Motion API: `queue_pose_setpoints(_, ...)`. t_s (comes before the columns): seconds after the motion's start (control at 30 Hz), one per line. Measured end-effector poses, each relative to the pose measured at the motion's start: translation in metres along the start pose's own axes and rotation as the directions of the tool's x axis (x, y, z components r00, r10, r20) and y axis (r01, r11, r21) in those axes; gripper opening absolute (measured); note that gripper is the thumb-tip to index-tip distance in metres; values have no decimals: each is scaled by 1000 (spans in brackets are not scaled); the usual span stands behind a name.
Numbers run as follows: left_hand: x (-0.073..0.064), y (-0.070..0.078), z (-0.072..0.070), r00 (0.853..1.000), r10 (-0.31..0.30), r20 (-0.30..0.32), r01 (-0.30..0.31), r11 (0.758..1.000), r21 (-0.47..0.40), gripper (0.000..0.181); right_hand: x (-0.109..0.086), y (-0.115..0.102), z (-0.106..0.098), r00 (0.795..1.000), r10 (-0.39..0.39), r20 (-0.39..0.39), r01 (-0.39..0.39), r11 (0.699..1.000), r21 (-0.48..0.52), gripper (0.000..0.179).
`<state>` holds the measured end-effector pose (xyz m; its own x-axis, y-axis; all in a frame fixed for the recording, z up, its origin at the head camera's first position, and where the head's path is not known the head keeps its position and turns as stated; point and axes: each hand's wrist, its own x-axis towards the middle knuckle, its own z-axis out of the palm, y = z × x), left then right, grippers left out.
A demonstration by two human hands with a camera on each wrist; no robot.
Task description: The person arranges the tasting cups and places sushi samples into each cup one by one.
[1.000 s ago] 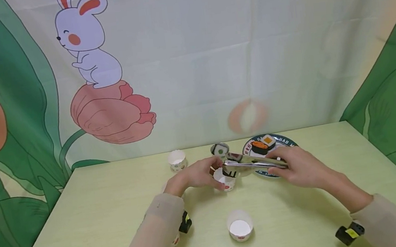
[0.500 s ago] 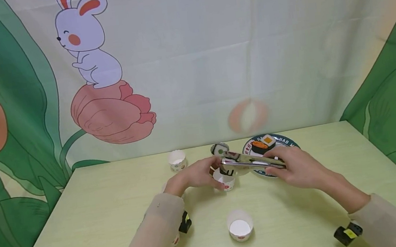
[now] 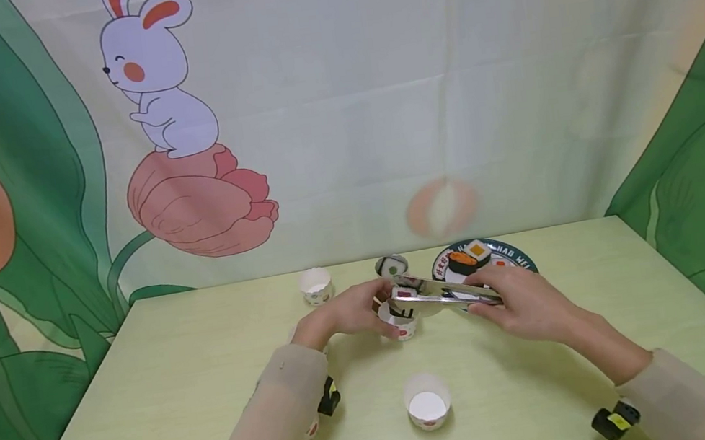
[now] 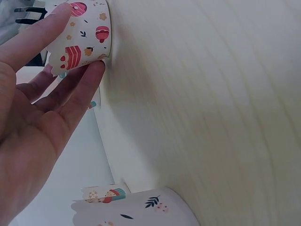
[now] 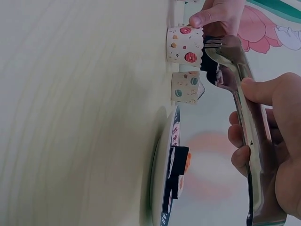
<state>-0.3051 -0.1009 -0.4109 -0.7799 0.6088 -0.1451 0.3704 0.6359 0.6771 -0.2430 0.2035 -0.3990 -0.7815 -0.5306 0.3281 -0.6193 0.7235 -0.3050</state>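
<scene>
One patterned cup (image 4: 91, 37) sits between left fingers (image 4: 82, 95).

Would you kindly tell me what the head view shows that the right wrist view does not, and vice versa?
Only the head view shows the paper cup nearest the camera, both sleeves and the black wrist devices.

Only the right wrist view shows the pale underside of the plate and the printed wall of the cup just beyond the held one.

Both show the left hand gripping a paper cup, the right hand holding metal tongs, a dark piece at their tips, and sushi pieces on the plate.
</scene>
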Motion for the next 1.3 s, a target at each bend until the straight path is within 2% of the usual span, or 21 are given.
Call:
queue_pose_setpoints(0.2, 1, 0, 0, 1000, -8, 1, 8, 1000, 6, 60, 0, -2, 1, 1000, -6, -10, 6, 1000, -20, 34)
queue_pose_setpoints(0.47, 1, 1, 0, 999, -32, 1, 32, 999, 19, 71, 0, -3, 3, 1000, 5, -5, -5, 1000, -6, 34)
queue_pose_setpoints(0.93, 2, 2, 0, 1000, -27, -6, 27, 999, 28, 61, -3, 0, 7, 999, -34, -39, 32, 998, -46, 36)
queue_pose_setpoints(1.3, 2, 1, -1, 1000, -9, -1, 9, 1000, 23, 56, -4, 0, 7, 999, -35, -26, 34, 999, -10, 32)
